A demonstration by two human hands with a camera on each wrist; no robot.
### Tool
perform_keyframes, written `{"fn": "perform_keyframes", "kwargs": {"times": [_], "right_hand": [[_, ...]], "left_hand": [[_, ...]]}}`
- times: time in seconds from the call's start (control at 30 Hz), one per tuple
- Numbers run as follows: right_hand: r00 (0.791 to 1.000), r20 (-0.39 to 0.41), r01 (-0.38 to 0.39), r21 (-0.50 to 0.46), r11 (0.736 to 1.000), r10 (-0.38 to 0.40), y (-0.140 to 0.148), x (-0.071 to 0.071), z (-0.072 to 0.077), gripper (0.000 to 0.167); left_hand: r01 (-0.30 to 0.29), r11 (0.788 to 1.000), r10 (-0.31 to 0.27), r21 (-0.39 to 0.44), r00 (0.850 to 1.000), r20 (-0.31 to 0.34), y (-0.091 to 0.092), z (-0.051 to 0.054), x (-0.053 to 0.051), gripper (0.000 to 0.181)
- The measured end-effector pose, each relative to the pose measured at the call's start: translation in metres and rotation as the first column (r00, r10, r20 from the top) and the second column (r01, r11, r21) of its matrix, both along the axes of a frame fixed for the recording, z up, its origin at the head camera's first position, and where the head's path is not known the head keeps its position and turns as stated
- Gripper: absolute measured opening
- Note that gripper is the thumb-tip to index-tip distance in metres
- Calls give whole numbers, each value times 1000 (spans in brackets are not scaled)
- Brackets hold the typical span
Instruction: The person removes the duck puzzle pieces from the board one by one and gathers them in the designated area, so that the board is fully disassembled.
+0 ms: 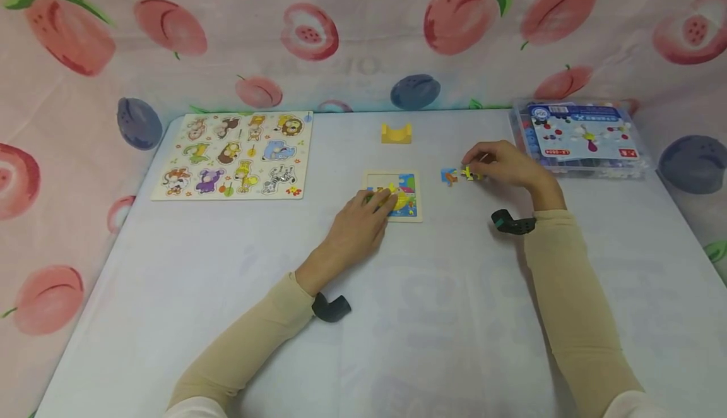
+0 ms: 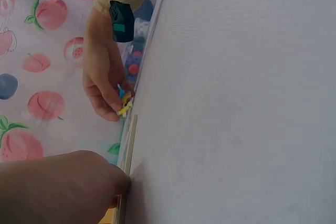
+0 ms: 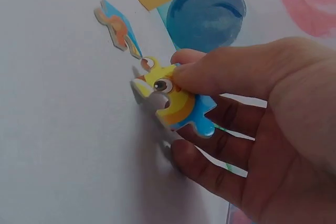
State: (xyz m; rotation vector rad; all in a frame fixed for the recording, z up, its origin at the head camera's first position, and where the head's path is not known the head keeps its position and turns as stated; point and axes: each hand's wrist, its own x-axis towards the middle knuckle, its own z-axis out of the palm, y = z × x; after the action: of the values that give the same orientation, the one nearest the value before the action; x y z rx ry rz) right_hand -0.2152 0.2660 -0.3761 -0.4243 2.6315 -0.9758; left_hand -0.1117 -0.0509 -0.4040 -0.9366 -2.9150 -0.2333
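Observation:
My right hand point(image 1: 502, 162) pinches a yellow and blue jigsaw piece point(image 3: 176, 98) with a printed eye, thumb on its face, tilted up off the table. Just left of it a blue and orange jigsaw piece point(image 1: 448, 176) lies on the table. My left hand point(image 1: 358, 225) rests its fingers on a small square puzzle board point(image 1: 410, 206), covering its left part. Yellow, blue and green pieces show inside the board's pale frame. In the left wrist view the board point(image 2: 131, 145) appears edge-on beside the left hand point(image 2: 63, 187).
A large animal puzzle board point(image 1: 233, 156) lies at the back left. The yellow U-shaped block point(image 1: 396, 134) stands behind the small board. At the back right is a clear plastic box point(image 1: 585, 140) with a printed label. A peach-patterned cloth point(image 1: 363, 77) hangs behind the table.

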Motion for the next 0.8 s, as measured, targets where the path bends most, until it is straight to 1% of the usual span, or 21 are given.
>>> {"fn": "perform_keyframes", "kwargs": {"times": [0.13, 0.23, 0.47, 0.63, 0.7, 0.8], "right_hand": [[1000, 28, 13, 26, 1000, -14, 1, 0, 0, 19], [999, 29, 20, 45, 999, -22, 0, 0, -2, 19], [999, -34, -2, 70, 998, 5, -1, 0, -2, 18], [999, -39, -2, 80, 997, 5, -4, 1, -2, 19], [999, -50, -6, 74, 997, 9, -6, 1, -3, 20], [995, -94, -24, 46, 999, 28, -12, 1, -4, 20]], "left_hand": [[0, 1000, 0, 4, 1000, 1, 0, 0, 0, 44], [1, 1000, -1, -3, 1000, 0, 0, -1, 0, 45], [-5, 999, 6, -31, 1000, 11, 3, -2, 1, 47], [0, 999, 1, -40, 999, 33, 8, -1, 2, 50], [3, 999, -1, -39, 999, 42, 9, 0, 2, 50], [0, 1000, 1, -30, 999, 39, 9, 0, 1, 50]]}}
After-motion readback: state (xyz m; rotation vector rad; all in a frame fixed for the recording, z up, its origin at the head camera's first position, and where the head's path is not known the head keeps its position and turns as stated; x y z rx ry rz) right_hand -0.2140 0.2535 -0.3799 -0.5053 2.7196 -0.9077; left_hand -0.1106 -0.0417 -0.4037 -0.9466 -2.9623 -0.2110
